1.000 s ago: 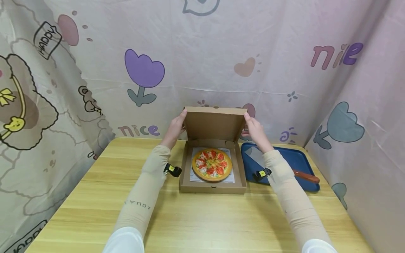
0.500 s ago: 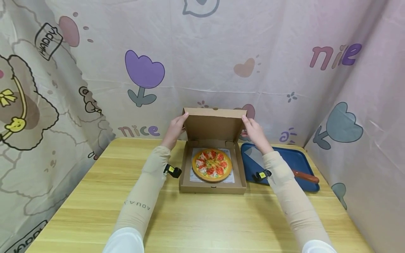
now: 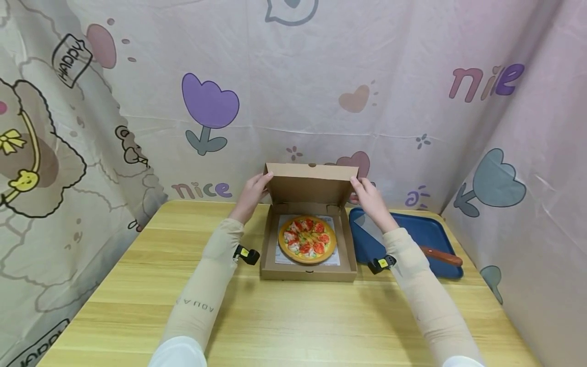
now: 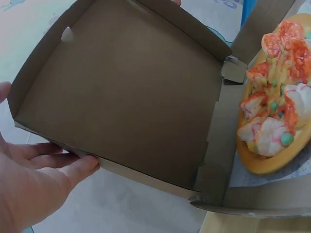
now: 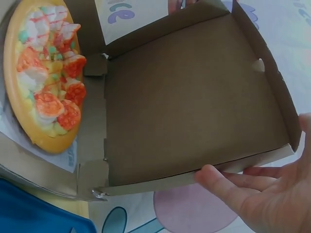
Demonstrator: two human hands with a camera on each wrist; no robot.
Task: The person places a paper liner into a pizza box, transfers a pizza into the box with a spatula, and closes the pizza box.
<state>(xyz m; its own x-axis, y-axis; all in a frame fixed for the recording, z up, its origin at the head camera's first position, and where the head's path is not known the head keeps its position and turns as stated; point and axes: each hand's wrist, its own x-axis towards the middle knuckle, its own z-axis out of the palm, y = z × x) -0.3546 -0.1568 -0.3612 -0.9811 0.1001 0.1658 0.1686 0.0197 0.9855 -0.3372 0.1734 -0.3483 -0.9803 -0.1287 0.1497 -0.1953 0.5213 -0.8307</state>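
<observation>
A brown cardboard pizza box (image 3: pixel 308 275) stands on the table with its lid (image 3: pixel 312 191) tilted up at the back. Inside, a round pizza (image 3: pixel 307 239) with red and white toppings lies on a printed paper sheet (image 3: pixel 281 255). My left hand (image 3: pixel 252 196) grips the lid's left corner, thumb at the front edge and fingers along the side flap in the left wrist view. At the opposite corner, my right hand (image 3: pixel 370 199) holds the lid's right side in the same manner. Both wrist views show the lid's bare inner face.
Right of the box lies a blue tray (image 3: pixel 428 232). On it rests a tool with a broad pale blade (image 3: pixel 368 227) and a wooden handle (image 3: pixel 442 256), partly hidden beneath my right forearm. A patterned curtain (image 3: pixel 298 76) hangs right behind the wooden table (image 3: pixel 298 321).
The lid has come down and forward a little, with both hands moving along on its corners. More of its front flap now shows. The pizza, box base and tray have stayed put.
</observation>
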